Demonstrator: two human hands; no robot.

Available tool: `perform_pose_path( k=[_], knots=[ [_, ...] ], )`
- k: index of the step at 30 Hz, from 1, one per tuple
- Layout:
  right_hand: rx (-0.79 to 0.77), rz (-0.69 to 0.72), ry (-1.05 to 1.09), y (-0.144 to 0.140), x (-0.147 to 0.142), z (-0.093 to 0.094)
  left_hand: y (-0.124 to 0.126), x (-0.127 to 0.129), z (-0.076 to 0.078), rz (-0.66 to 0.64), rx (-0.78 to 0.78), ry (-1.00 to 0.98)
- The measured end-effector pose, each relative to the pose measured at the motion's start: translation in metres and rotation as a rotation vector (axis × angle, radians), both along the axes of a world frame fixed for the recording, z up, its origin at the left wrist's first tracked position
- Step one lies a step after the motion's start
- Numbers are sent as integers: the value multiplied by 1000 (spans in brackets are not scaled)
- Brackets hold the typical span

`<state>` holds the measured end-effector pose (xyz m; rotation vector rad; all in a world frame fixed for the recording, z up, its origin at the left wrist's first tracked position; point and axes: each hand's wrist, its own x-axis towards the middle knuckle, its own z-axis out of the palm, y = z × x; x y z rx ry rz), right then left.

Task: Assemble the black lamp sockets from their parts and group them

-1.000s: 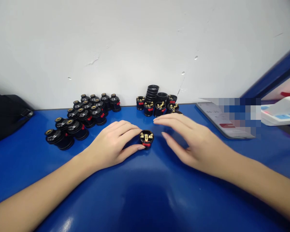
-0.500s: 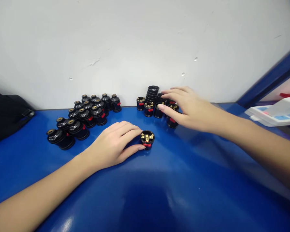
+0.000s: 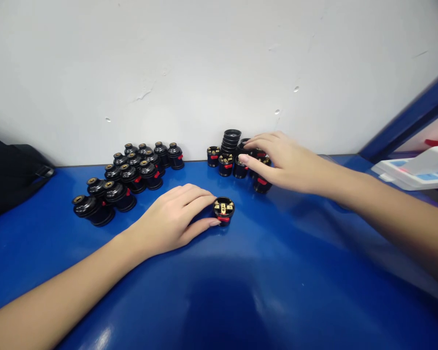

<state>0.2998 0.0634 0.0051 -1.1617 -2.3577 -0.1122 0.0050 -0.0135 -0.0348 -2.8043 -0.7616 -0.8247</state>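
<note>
Socket base [image 3: 223,210] pinched at rim by left hand [image 3: 171,218]: light, rigid, smooth plastic. Right hand [image 3: 281,163] curled over loose parts [image 3: 237,158] behind socket base, grip hidden.

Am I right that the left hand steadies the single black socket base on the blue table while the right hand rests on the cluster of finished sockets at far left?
Not quite. In the head view the right hand is on the group of open bases and stacked rings near the wall at centre, not the finished sockets at far left. The left hand does steady the single socket base on the blue table.
</note>
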Motion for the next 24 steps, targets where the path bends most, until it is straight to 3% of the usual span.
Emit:
perform_pose_path(
  k=[5, 8, 11, 15, 20, 24],
  knots=[
    [47, 41, -30, -40, 1, 24, 0, 0, 0, -5, 5, 6],
    [6, 77, -81, -77, -1, 27, 0, 0, 0, 4, 8, 8],
    [-7, 140, -146, -108, -7, 13, 0, 0, 0, 5, -5, 12],
    [-38, 163, -188, -127, -14, -10, -1, -1, 0, 20, -28, 14],
    [-42, 187, -180, -129, -18, -27, 0, -1, 0, -11, 50, 20],
    [43, 169, -109, -116, -16, -41, 1, 0, 0, -56, 81, 55]
  ],
)
